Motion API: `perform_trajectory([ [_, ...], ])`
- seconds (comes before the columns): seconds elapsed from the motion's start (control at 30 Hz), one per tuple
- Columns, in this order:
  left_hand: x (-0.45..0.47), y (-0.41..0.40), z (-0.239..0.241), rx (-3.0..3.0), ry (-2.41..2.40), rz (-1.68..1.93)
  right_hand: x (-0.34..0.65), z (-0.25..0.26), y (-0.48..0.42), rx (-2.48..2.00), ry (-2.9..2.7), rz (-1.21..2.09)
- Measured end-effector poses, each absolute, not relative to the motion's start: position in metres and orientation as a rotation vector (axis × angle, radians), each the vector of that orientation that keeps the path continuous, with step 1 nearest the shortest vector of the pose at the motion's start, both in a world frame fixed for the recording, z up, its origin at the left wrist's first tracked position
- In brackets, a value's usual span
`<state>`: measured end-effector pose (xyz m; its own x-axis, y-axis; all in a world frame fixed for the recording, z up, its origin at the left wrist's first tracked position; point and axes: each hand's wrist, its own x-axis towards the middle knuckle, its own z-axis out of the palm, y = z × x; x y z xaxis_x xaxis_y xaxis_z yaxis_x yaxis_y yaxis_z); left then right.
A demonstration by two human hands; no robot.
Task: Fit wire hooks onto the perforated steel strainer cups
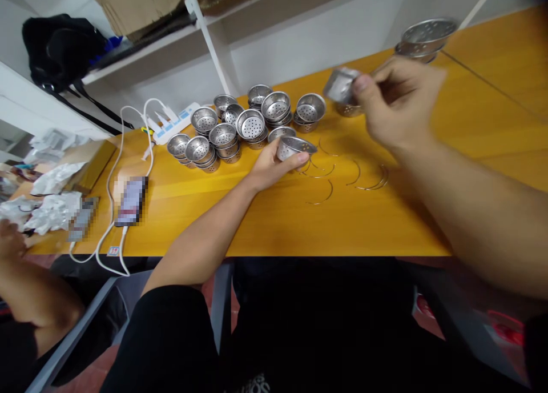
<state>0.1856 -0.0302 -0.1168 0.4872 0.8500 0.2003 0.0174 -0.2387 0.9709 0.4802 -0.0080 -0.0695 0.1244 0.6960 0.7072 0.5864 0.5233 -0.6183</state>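
My left hand (274, 167) is closed around a perforated metal strainer cup (295, 146), which is tilted above the table. Pinched in my right hand (394, 99) is another small metal strainer cup (341, 85), blurred and raised over the table. Behind it, partly hidden, stands a further metal cup (349, 109). Several thin curved wires (371, 183) lie on the wood between and below my hands. Stacks of perforated cups (250, 124) crowd the table just beyond my left hand.
More cups (428, 36) stand at the far right. A white power strip (175, 124) with cables and a phone (132, 201) occupy the left side of the wooden table (265, 227). Plastic bags (53, 210) and another person's arm (34, 293) are farther left.
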Motion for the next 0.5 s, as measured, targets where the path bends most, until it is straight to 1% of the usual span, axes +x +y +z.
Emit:
perform_trajectory([
  [0.07,0.186,-0.025,-0.125,1.629,0.785,1.004,0.503,-0.068,0.004,-1.255,-1.527,-0.086],
  [0.13,0.187,-0.020,-0.134,1.635,0.789,1.061,0.520,-0.065,0.010,-1.379,-1.630,-0.122],
  [0.23,0.186,-0.013,-0.144,1.651,0.782,1.102,0.530,-0.062,0.011,-1.496,-1.858,-0.036],
  [0.37,0.184,-0.011,-0.147,1.667,0.792,1.096,0.528,-0.062,0.014,-1.463,-2.189,0.109],
  [0.5,0.183,-0.013,-0.144,1.693,0.799,1.106,0.529,-0.064,0.020,-1.538,-2.317,0.075],
])
